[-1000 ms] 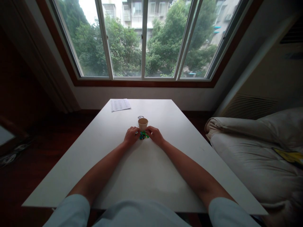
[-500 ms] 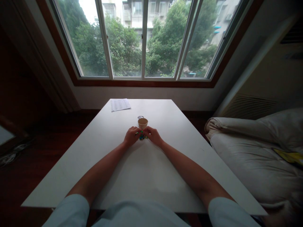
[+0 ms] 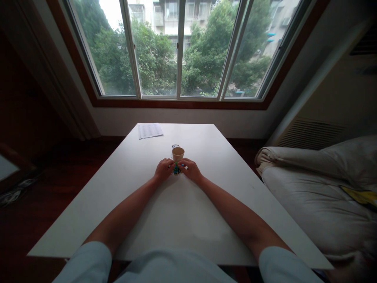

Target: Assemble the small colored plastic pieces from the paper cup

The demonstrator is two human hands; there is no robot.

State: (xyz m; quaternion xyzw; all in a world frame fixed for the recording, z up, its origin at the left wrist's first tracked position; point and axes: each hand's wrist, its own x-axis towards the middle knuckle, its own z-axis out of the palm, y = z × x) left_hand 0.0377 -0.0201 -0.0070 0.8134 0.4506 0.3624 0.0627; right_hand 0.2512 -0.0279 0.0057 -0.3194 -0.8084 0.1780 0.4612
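My left hand and my right hand come together over the middle of the white table, fingers curled inward. Between their fingertips is a small green piece, pinched from both sides; its exact kind is too small to make out. Just below it lies a little pile of small coloured pieces, mostly blue and green, partly covered by the fingers. A tan cup stands upright right behind the fingertips, its lower part hidden by them.
Behind the cup lies a small dark looped item. Sheets of printed paper rest at the table's far left corner. A sofa with a pale cover stands to the right, and a window is ahead.
The hands stay in nearly the same place, with the fingers shifting slightly around the green piece. More of the blue-green pieces shows between them. The cup has not moved on the table.
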